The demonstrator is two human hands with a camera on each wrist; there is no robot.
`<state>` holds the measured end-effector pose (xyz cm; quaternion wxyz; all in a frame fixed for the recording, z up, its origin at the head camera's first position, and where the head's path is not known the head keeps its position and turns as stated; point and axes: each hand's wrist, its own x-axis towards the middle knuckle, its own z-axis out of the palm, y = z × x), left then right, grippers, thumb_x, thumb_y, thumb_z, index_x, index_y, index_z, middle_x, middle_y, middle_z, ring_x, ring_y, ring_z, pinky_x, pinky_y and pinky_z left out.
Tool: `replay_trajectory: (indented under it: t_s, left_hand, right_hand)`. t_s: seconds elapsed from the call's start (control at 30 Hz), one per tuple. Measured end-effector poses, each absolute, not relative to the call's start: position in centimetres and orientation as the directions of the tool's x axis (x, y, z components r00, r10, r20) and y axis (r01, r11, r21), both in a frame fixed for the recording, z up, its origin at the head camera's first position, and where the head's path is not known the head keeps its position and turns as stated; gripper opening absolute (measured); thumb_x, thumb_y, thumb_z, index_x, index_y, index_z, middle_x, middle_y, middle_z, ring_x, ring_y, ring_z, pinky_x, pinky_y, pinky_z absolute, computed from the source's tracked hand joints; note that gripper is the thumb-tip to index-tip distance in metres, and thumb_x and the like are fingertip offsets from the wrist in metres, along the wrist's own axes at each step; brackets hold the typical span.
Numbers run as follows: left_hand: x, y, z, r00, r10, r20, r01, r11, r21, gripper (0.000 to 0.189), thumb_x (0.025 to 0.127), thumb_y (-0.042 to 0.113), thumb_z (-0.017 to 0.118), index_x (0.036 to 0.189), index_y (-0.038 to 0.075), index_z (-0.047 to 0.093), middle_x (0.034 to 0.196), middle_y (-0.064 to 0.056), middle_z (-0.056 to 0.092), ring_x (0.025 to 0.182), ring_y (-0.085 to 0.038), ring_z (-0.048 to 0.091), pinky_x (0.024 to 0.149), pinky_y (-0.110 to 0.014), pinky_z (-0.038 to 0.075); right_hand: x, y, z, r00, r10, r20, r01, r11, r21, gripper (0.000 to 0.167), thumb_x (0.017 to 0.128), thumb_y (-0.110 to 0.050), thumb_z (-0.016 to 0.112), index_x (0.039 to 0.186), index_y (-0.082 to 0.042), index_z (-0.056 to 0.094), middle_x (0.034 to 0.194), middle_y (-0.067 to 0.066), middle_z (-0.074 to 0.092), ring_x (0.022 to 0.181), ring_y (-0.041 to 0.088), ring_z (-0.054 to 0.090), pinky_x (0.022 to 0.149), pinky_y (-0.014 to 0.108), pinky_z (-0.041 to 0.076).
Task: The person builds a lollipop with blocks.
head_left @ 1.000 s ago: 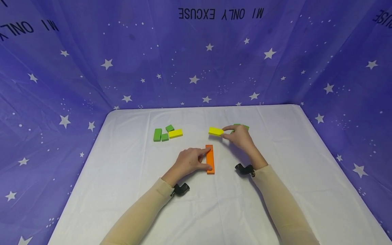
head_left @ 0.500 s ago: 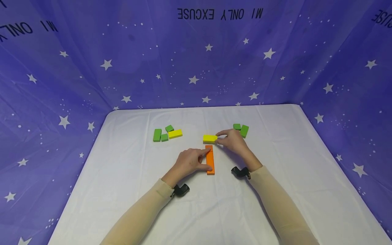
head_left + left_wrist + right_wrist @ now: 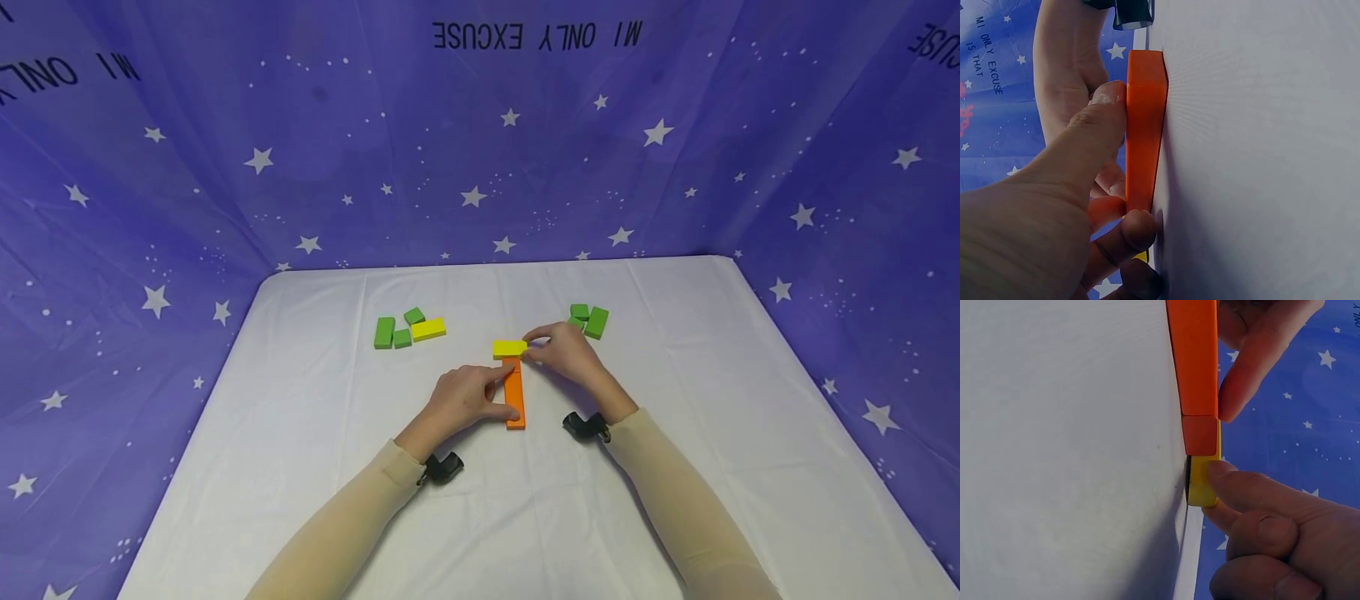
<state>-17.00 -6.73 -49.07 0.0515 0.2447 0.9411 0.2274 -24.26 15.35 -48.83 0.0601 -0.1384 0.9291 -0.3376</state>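
In the head view, a long orange block (image 3: 513,398) lies on the white tabletop with a short orange block (image 3: 512,366) against its far end. My left hand (image 3: 463,395) reaches over them from the left; its thumb rests on top of the near end and the index fingertip on the far end. Lying crosswise at that far end is a yellow block (image 3: 509,349), forming a T with the orange ones. The thumb and index finger of my right hand (image 3: 567,354) pinch its right end. In the right wrist view, the yellow block (image 3: 1202,490) sits right beside the short orange block (image 3: 1200,435).
At the back left lie a tall green block (image 3: 384,332), two small green blocks (image 3: 402,338) and another yellow block (image 3: 428,329). Past my right hand are a few green blocks (image 3: 597,322). A purple starry curtain (image 3: 480,158) surrounds the table.
My right hand has brought the yellow block left and toward me, from beside the right green blocks to the far end of the orange ones. My left hand has stayed in place.
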Motion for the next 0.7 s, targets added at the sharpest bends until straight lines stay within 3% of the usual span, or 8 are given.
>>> replay_trajectory:
  t_s: [0.1, 0.23, 0.5, 0.7]
  left_hand:
    - [-16.98, -6.74, -49.09, -0.875, 0.484, 0.015, 0.438, 0.777, 0.453, 0.084, 0.070, 0.068, 0.076, 0.142, 0.030, 0.056, 0.062, 0.009, 0.046, 0.053, -0.010, 0.041, 0.050, -0.028, 0.029]
    - [-17.01, -6.76, -49.13, -0.876, 0.483, 0.016, 0.437, 0.778, 0.452, 0.084, 0.070, 0.068, 0.076, 0.142, 0.030, 0.056, 0.062, 0.009, 0.046, 0.052, -0.010, 0.041, 0.050, -0.028, 0.027]
    - [-17.05, -6.77, -49.26, -0.877, 0.480, 0.009, 0.429, 0.776, 0.462, 0.084, 0.070, 0.069, 0.075, 0.142, 0.031, 0.055, 0.062, 0.009, 0.047, 0.053, -0.011, 0.042, 0.050, -0.029, 0.028]
    - [-17.08, -6.77, -49.23, -0.876, 0.482, 0.014, 0.433, 0.773, 0.464, 0.084, 0.069, 0.069, 0.076, 0.142, 0.031, 0.056, 0.063, 0.008, 0.049, 0.053, -0.010, 0.043, 0.050, -0.028, 0.030]
  right_hand:
    - [-24.19, 15.27, -48.85, -0.954, -0.299, -0.019, -0.222, 0.747, -0.626, 0.030, 0.081, -0.029, 0.080, 0.107, -0.015, 0.078, 0.104, 0.004, 0.073, 0.086, 0.020, 0.061, 0.076, 0.036, 0.047]
    - [-24.18, 15.26, -48.88, -0.954, -0.298, -0.021, -0.223, 0.756, -0.616, 0.030, 0.081, -0.030, 0.080, 0.107, -0.016, 0.078, 0.110, 0.005, 0.072, 0.091, 0.020, 0.062, 0.081, 0.038, 0.048]
    - [-24.20, 15.26, -48.86, -0.952, -0.305, -0.032, -0.222, 0.757, -0.615, 0.031, 0.082, -0.030, 0.079, 0.109, -0.016, 0.077, 0.113, 0.007, 0.070, 0.078, 0.019, 0.062, 0.074, 0.037, 0.050]
    - [-24.18, 15.25, -48.83, -0.952, -0.304, -0.042, -0.216, 0.761, -0.611, 0.031, 0.082, -0.030, 0.079, 0.110, -0.016, 0.077, 0.113, 0.006, 0.070, 0.079, 0.018, 0.062, 0.073, 0.036, 0.050]
